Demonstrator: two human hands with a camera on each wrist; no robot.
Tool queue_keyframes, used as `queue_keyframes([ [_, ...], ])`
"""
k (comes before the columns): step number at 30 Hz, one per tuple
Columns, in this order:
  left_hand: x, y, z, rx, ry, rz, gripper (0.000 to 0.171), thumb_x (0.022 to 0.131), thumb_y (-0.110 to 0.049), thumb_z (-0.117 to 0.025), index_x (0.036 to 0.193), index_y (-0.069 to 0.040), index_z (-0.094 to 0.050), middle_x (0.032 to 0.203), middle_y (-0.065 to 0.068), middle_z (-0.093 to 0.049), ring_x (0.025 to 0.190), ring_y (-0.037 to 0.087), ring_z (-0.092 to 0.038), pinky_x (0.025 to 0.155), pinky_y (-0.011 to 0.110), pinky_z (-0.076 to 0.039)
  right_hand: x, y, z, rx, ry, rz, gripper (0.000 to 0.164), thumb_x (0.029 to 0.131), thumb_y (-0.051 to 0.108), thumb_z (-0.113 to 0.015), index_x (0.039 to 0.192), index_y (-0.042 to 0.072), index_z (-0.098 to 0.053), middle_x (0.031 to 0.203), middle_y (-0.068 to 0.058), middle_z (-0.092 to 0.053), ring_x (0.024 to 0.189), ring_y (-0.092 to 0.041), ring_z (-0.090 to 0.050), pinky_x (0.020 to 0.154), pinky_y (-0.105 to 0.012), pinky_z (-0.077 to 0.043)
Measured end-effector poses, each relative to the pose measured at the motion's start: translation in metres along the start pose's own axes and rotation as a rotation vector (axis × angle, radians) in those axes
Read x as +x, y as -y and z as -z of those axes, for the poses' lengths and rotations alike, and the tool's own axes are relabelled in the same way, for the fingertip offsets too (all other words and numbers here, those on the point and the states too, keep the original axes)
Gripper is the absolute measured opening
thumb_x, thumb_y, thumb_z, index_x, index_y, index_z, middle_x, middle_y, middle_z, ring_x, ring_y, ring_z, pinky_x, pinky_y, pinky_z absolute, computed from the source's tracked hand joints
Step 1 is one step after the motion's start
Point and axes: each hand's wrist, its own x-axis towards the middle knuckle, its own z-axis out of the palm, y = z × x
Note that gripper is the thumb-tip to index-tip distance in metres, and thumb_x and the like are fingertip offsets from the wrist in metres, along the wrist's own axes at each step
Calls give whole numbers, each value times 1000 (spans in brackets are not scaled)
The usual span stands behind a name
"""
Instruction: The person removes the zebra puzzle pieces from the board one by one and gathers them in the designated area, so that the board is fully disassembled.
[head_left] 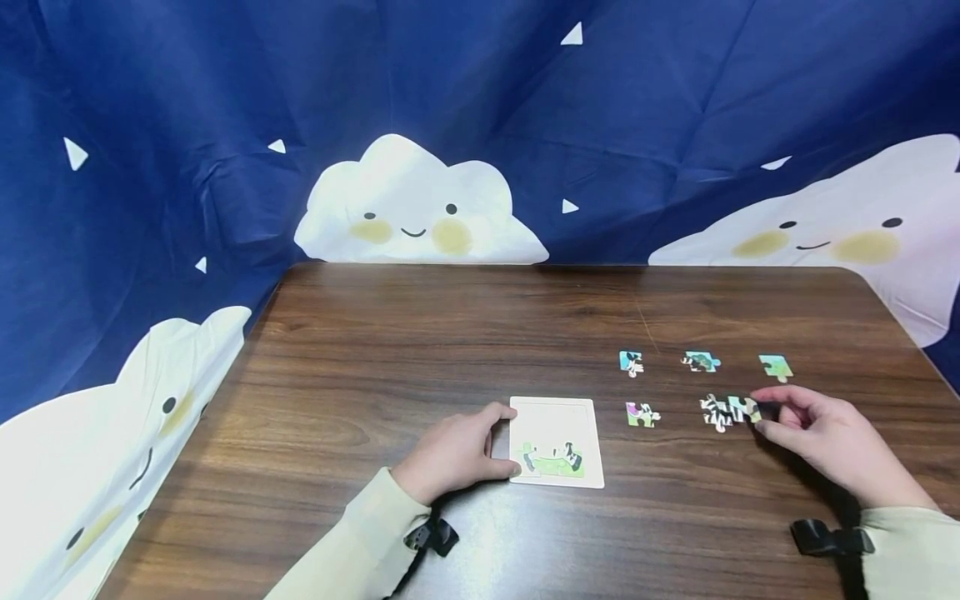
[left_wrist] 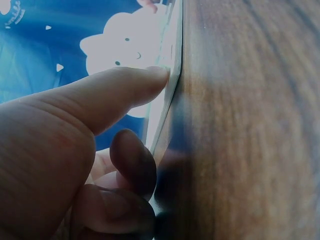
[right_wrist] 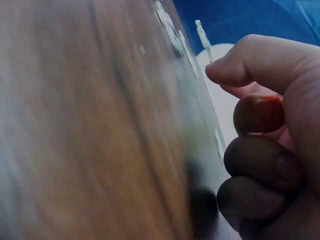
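Observation:
A square white puzzle board [head_left: 553, 417] lies on the table, with black, white and green picture pieces [head_left: 558, 465] along its near side. My left hand [head_left: 461, 450] rests at its left edge, index finger near the far corner and thumb [left_wrist: 145, 82] on the near corner. To the right, my right hand [head_left: 817, 433] pinches a puzzle piece [right_wrist: 202, 36] between thumb and fingertips, tilted up off the table in the right wrist view. Just left of it lies a black-and-white striped puzzle piece [head_left: 717, 413], overlapped by the held one in the head view.
Loose puzzle pieces lie beyond my right hand: a blue one [head_left: 632, 363], a blue-green one [head_left: 701, 361] and a green one [head_left: 776, 367]. A pink-and-green piece [head_left: 642, 414] sits right of the board. Behind the brown table [head_left: 420, 333] hangs a blue cloud-print curtain [head_left: 480, 75].

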Motion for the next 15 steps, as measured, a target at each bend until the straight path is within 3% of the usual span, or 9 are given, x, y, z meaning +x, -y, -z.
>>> queue_keyframes([
  [8, 0, -1, 1, -8, 4, 5, 70, 77, -47, -82, 138, -24, -56, 65, -11, -51, 57, 8, -48, 55, 29, -40, -3, -15, 10, -29, -6, -65, 34, 89, 6, -70, 119, -5, -62, 65, 6, -45, 56, -8, -41, 57, -26, -29],
  [15, 0, -1, 1, -13, -3, -4, 70, 77, -46, -83, 137, -23, -57, 65, -12, -51, 56, 7, -48, 54, 28, -39, -5, -28, 18, -135, -14, -98, 35, 89, 8, -68, 120, -8, -61, 66, 4, -46, 56, -9, -40, 56, -28, -27],
])
